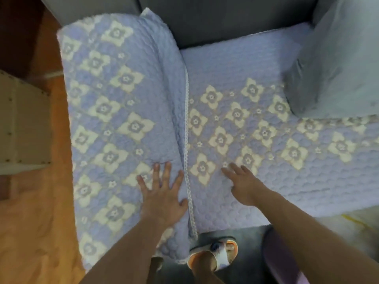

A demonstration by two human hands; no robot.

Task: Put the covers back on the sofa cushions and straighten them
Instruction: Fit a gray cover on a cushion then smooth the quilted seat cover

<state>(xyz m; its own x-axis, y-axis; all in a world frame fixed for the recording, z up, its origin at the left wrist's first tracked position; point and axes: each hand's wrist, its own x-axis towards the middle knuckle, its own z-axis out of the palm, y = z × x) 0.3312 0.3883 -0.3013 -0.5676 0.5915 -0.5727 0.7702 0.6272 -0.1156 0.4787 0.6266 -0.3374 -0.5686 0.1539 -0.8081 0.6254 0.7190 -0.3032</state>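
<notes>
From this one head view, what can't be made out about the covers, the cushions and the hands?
- Seat cushions: hidden under the flat quilted cover; fit unreadable.
- Draped cover on the armrest: lower end hidden by the left forearm and cut off below.
- Left hand and right hand: palms face down, so contact or grip beneath is hidden.
- Grey cushion: cut by the right edge.
- Slipper: blurred, partly behind the draped cover.

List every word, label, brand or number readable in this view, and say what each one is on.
None: no writing shows on the quilted floral cover, the seat cover, the grey cushion or the slipper. The pale box at the left carries only studs, no text.
</notes>
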